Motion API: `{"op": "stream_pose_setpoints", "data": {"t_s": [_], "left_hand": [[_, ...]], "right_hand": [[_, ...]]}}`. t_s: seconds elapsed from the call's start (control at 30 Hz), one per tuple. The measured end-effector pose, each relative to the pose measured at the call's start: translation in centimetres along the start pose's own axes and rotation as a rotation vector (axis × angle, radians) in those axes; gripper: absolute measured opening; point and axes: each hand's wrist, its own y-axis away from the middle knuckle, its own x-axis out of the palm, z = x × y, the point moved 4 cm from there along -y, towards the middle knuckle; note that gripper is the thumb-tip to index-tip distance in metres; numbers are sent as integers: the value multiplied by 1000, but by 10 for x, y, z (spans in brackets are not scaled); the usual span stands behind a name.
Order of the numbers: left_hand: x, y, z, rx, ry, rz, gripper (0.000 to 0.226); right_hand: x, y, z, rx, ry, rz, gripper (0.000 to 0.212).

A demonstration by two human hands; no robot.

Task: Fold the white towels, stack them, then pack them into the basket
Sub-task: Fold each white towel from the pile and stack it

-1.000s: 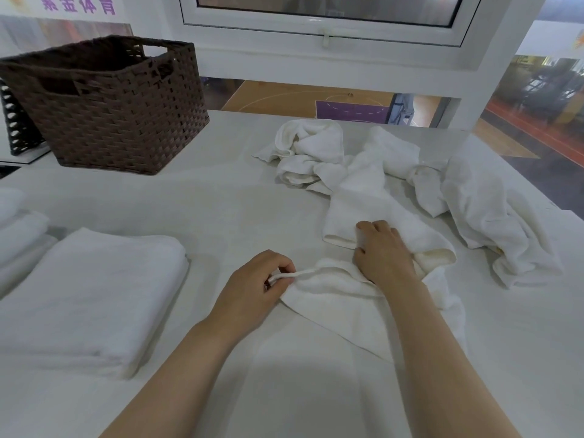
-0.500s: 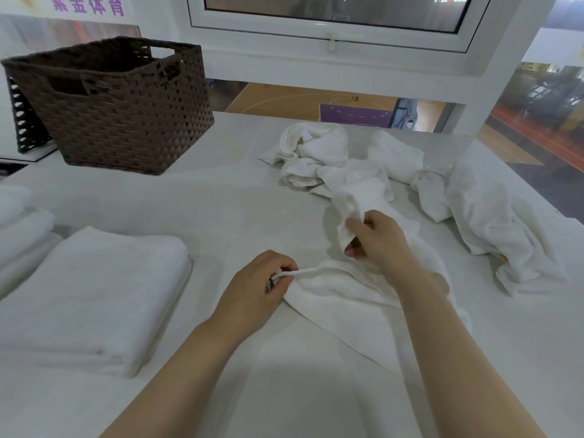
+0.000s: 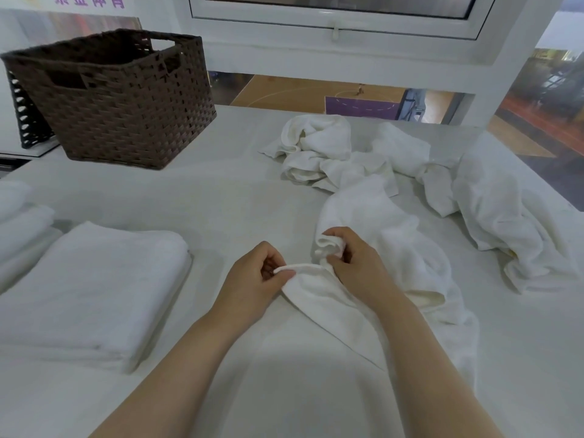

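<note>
The left hand (image 3: pixel 256 279) is pinching a rolled corner of a white towel (image 3: pixel 379 248), thumb and fingers (image 3: pixel 286 274) closing together on the hem. Just right of it, nearly touching, the right hand (image 3: pixel 357 267) is gripping a bunched fold of the same towel, its fingers (image 3: pixel 339 235) curling round the cloth and lifting it slightly off the table (image 3: pixel 221 197). The rest of this towel is trailing away to the right of the right-hand fingers and down toward the near edge, lying rumpled on the table.

Beyond the fingers, farther from the person, a crumpled towel (image 3: pixel 319 143) is lying in a heap, and to the far right of the right hand another loose towel (image 3: pixel 505 216) is sprawling across the table. The pieces are overlapping, so where one ends is hard to tell.

Well to the left of the left-hand fingers, a folded towel (image 3: pixel 94 286) is lying flat, with more folded towels (image 3: pixel 22 222) stacking just beyond it at the frame's left edge. The brown woven basket (image 3: pixel 120 99) is standing upright, far from the fingers on the left, toward the back of the table.
</note>
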Motion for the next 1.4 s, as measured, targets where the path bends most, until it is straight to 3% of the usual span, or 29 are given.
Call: {"op": "stream_pose_setpoints", "data": {"t_s": [0.13,0.23,0.37,0.6,1.23,1.4], "left_hand": [[1,0,1,-13,-32,1,21],[1,-1,-1,49,-36,14,15],[1,1,-9,179,-21,3,18],[2,4,-4,54,69,14,33],[1,4,-2,100,-72,35,32],[1,2,0,131,-146,57,27]], "right_hand": [[-3,1,0,23,55,-110,13],[-3,2,5,-1,70,-162,17],[-4,8,12,-9,-71,-90,20],[14,23,24,7,-303,268,5],[17,26,26,-39,-226,258,17],[21,23,20,-36,-222,284,11]]}}
